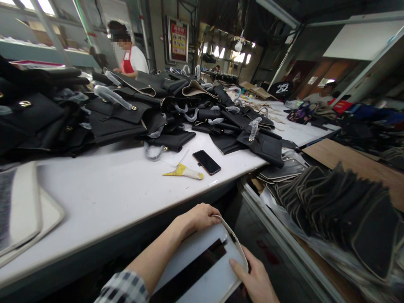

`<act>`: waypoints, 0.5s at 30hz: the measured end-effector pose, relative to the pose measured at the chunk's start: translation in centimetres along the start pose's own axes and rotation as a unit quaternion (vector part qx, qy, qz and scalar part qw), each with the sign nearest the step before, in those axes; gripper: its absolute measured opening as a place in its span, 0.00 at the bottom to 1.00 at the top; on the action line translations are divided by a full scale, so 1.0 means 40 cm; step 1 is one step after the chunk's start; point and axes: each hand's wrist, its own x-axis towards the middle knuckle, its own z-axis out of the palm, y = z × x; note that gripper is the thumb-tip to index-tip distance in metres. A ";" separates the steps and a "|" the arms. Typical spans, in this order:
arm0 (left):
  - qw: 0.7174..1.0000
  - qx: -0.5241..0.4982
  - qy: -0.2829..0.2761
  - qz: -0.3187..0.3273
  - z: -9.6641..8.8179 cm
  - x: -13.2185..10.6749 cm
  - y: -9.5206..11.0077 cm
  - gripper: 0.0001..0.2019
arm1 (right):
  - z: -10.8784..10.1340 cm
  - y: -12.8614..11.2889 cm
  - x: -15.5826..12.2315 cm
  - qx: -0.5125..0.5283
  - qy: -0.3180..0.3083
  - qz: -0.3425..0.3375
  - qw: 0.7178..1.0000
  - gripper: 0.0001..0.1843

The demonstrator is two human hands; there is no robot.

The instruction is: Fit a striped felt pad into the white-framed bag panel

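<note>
Below the table's front edge I hold a flat white panel with a black stripe and rounded corners. My left hand is curled over the panel's far edge. My right hand grips its near right corner, thumb lying on the white face. On the white table just beyond lie a black phone and a yellow-and-white scraper tool, both apart from my hands.
Heaps of black handbags with wrapped handles cover the table's back half. White panels are stacked at the left edge. A row of black cut pieces fills a shelf at right. A person in a red apron works at the far end.
</note>
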 end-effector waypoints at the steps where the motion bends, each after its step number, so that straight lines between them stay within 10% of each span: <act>1: 1.000 -0.003 -0.002 -0.002 0.001 0.001 -0.002 0.15 | 0.002 0.006 -0.001 0.005 0.010 0.007 1.000 0.32; 15: 1.000 -0.019 -0.005 -0.008 -0.002 0.001 -0.009 0.14 | 0.017 0.004 -0.008 0.061 0.022 0.037 0.997 0.34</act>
